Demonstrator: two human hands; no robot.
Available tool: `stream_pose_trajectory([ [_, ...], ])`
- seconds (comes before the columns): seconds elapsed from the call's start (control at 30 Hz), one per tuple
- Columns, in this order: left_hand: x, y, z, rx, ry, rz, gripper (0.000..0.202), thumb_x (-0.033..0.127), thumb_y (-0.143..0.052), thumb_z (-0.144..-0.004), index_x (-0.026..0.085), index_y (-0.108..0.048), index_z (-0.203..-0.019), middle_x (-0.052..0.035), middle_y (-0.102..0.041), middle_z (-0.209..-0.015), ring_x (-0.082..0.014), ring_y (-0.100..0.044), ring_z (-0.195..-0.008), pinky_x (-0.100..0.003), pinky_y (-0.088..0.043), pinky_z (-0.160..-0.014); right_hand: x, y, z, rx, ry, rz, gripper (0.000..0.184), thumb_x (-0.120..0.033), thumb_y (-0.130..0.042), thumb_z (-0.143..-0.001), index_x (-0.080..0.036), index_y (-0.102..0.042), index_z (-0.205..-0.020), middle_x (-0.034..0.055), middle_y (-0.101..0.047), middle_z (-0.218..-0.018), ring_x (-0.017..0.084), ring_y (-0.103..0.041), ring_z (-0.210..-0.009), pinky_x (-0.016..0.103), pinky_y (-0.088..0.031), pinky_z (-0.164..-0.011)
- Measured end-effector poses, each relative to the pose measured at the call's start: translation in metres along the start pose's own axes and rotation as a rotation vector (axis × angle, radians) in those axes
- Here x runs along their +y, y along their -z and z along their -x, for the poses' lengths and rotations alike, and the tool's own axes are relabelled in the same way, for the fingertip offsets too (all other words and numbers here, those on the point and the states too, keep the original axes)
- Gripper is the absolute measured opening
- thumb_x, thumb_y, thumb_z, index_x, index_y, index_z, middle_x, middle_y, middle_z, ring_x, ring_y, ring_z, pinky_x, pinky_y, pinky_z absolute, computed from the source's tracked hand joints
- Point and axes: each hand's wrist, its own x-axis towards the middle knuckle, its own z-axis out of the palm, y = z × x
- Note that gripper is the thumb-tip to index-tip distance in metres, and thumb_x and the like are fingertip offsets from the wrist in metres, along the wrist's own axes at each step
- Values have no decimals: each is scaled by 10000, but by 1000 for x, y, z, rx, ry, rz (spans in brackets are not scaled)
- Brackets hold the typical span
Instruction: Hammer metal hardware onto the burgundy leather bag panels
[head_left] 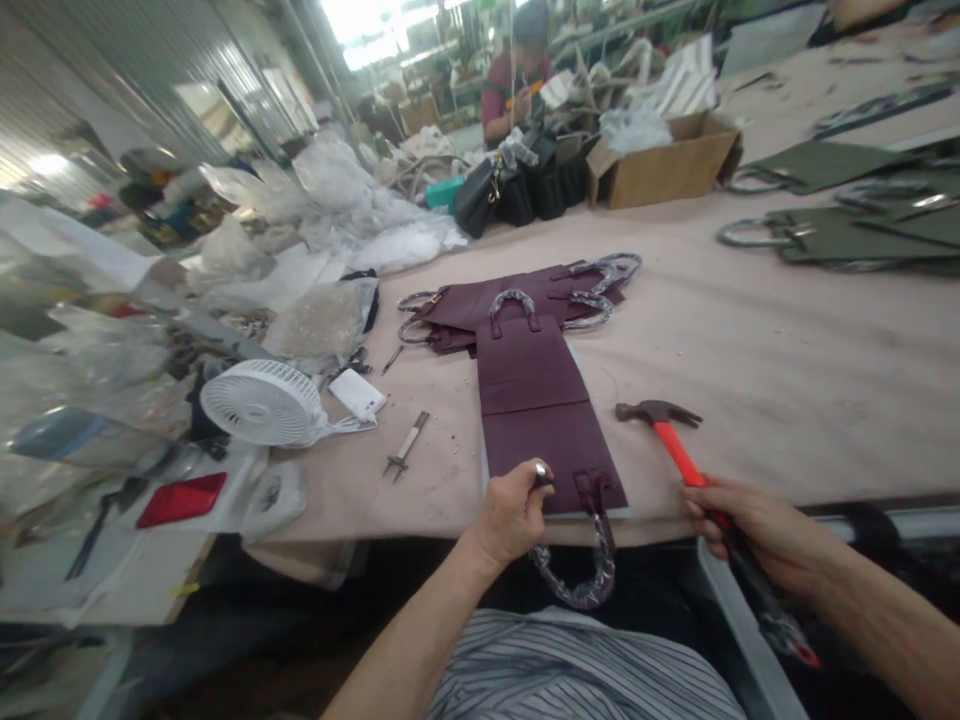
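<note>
My left hand (pixel 512 515) is closed around a short metal rod tool (pixel 541 470); its round silver top shows above the fist, its lower end is hidden. It rests over the near end of a maroon leather bag panel (pixel 536 385) that lies at the table's front edge. A plastic-wrapped handle (pixel 577 595) on that panel hangs over the edge; another wrapped handle (pixel 513 298) is at the far end. To the right, my right hand (pixel 757 525) grips a claw hammer (pixel 677 450) by its orange and black handle, the head apart from the panel.
More maroon panels (pixel 457 300) with wrapped handles lie behind. Left are a caliper (pixel 409 445), a white fan (pixel 262 402), a power bank (pixel 358 394) and plastic bags (pixel 330 190). Green panels (pixel 847 235) lie right; a cardboard box (pixel 667 165) and a person (pixel 499 95) are beyond.
</note>
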Motion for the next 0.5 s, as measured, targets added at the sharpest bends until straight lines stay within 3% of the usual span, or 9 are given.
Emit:
stream_pose_trajectory([
  [0.03, 0, -1, 0, 5, -3, -6, 174, 95, -544, -896, 186, -609, -1029, -54, -726, -913, -183, -726, -834, -274, -595, -773, -5, -7, 8, -37, -49, -133, 357, -407, -711, -650, -202, -472, -819, -44, -434, -657, 68, -339, -492, 214, -312, -425],
  [0.1, 0, -2, -1, 10, -4, -22, 172, 95, -546, -888, 183, -608, -1022, -55, -724, -890, -189, -727, -805, -276, -597, -746, -16, -18, 25, 24, 3, -124, 413, -501, -712, -670, -209, -464, -825, -65, -398, -621, 58, -287, -442, 205, -256, -373],
  [0.2, -1, -4, -1, 21, -2, -39, 171, 98, -555, -877, 180, -610, -1016, -57, -723, -877, -199, -728, -790, -286, -599, -735, -36, -30, 57, 240, 362, 236, 478, -694, -499, -865, -217, -512, -858, -47, -433, -555, 108, -383, -399, 249, -321, -362],
  [0.3, -3, -6, 0, 32, -2, -52, 170, 103, -557, -873, 180, -612, -1015, -57, -721, -862, -202, -726, -775, -289, -597, -724, -52, -40, 84, 399, 933, 692, 456, -609, -404, -997, -224, -523, -784, -30, -476, -512, 122, -467, -399, 263, -344, -400],
  [0.37, -3, -7, 0, 35, -9, -70, 166, 106, -558, -871, 180, -615, -1008, -55, -721, -838, -200, -722, -740, -282, -590, -689, -59, -45, 96, 408, 1268, 952, 422, -479, -364, -1057, -236, -476, -730, -40, -471, -490, 104, -428, -352, 291, -275, -388],
  [0.43, -3, -8, 0, 40, -16, -95, 151, 104, -560, -866, 181, -618, -982, -52, -719, -808, -199, -716, -701, -273, -580, -648, -66, -45, 104, 351, 1412, 1143, 393, -387, -323, -1081, -243, -453, -740, -50, -467, -486, 102, -402, -323, 331, -224, -393],
  [0.5, -3, -8, 0, 44, -25, -109, 139, 106, -560, -867, 183, -617, -969, -52, -720, -809, -202, -717, -705, -274, -580, -647, -72, -39, 110, 354, 1372, 1215, 364, -393, -331, -1078, -245, -465, -774, -42, -483, -506, 112, -423, -347, 334, -225, -418],
])
